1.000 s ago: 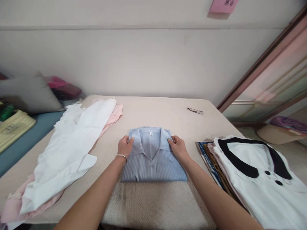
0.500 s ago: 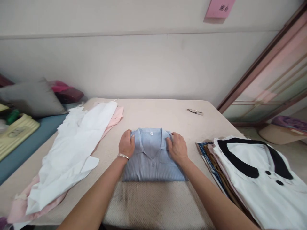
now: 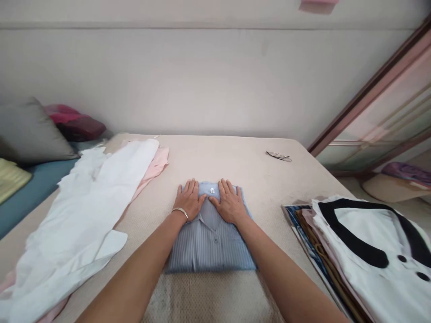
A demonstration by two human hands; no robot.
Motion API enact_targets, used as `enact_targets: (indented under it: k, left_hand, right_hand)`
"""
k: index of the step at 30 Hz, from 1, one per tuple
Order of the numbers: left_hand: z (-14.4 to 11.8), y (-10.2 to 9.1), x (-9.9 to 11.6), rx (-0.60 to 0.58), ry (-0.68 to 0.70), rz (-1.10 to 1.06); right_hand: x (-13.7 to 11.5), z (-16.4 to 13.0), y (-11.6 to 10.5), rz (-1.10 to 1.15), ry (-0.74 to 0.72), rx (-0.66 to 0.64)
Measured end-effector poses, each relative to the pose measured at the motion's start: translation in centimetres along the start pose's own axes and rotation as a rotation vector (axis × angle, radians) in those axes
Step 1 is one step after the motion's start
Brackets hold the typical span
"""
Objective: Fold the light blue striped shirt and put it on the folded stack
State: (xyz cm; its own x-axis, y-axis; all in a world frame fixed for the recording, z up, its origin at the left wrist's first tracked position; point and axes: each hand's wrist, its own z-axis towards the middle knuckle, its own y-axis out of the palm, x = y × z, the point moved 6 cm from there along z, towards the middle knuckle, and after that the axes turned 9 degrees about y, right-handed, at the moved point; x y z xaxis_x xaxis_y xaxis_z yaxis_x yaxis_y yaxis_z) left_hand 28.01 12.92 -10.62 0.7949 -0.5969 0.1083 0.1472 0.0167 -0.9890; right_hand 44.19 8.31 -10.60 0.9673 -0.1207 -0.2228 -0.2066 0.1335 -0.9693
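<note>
L hand (image 3: pixel 190 201) & R hand (image 3: pixel 230 202) lie flat, fingers spread, palms pressed on collar of 1 folded blue striped shirt (image 3: pixel 211 244), a neat rectangle at center of beige textured mat (image 3: pixel 235 161). L wrist: 1 metal bangle (image 3: pixel 180 211). Left: limp white garment (image 3: pixel 84 215) over pink one (image 3: pixel 153 168). Right: stack topped by white top w/ black collar (image 3: pixel 367 251).

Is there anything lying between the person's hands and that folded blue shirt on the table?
Nothing visible does. The left hand and the right hand both lie flat, palms down, right on the collar end of the folded blue striped shirt, with no other cloth or object between skin and fabric.
</note>
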Motion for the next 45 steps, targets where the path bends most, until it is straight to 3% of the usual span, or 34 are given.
enact_targets:
  k: [3,5,7,9,11,13,16,18,20,22,25,28,31,37,40,43,45]
  left_hand:
    - [0.4,-1.1,-0.6,-0.129,-0.031,-0.077]
    - [-0.3,-3.0,-0.8,-0.142,-0.066,-0.107]
    - [-2.3,-5.2,-0.1,-0.066,-0.063,-0.097]
    - [-5.5,-6.1,1.6,0.003,-0.012,-0.079]
    - [-8.9,-5.2,3.5,0.013,0.019,-0.080]
    - [-11.6,-3.3,5.1,0.010,0.023,-0.066]
    - [-13.2,-0.9,6.3,0.012,0.024,-0.034]
    - [-13.1,-0.8,6.2,0.022,0.038,-0.034]
    - [-12.5,-2.0,5.1,0.061,0.019,-0.058]
    - [-12.0,-3.8,2.7,0.130,-0.114,-0.100]
    - [-11.9,-5.2,-2.0,0.140,-0.479,-0.232]
    - [-11.8,-4.3,-4.1,0.039,-0.676,-0.402]
    - [-11.2,-3.2,-3.8,0.006,-0.681,-0.454]
    - [-10.5,-2.1,-2.2,-0.047,-0.595,-0.437]
    - [-10.5,-2.4,-1.7,-0.058,-0.555,-0.373]
    - [-10.6,-2.9,-1.6,-0.014,-0.564,-0.281]
    - [-10.6,-2.9,-1.8,-0.004,-0.593,-0.322]
  right_hand:
    - [0.4,0.9,-0.9,0.034,0.045,-0.165]
    - [0.7,0.4,-2.6,0.100,0.084,-0.278]
    - [0.8,-1.6,-4.9,0.153,0.079,-0.271]
    - [0.6,-5.0,-6.9,0.147,0.023,-0.174]
    - [0.1,-9.1,-7.1,0.094,-0.031,-0.131]
    - [-0.6,-12.6,-5.6,0.057,-0.089,-0.152]
    - [-1.4,-15.0,-3.3,0.044,-0.123,-0.178]
    - [-1.5,-15.0,-2.9,0.051,-0.129,-0.184]
    - [-1.2,-14.3,-3.7,0.070,-0.145,-0.175]
    - [-0.1,-13.1,-5.6,0.094,-0.104,-0.122]
    - [3.7,-11.2,-8.0,0.096,0.230,-0.030]
    - [6.7,-10.3,-7.4,0.093,0.511,-0.145]
    - [6.4,-9.8,-5.6,0.106,0.507,-0.255]
    - [5.1,-9.4,-4.8,0.144,0.470,-0.215]
    - [6.0,-9.4,-4.7,0.446,0.570,-0.240]
    - [6.8,-9.6,-3.9,0.853,0.689,-0.336]
    - [7.0,-9.7,-3.6,0.991,0.714,-0.401]
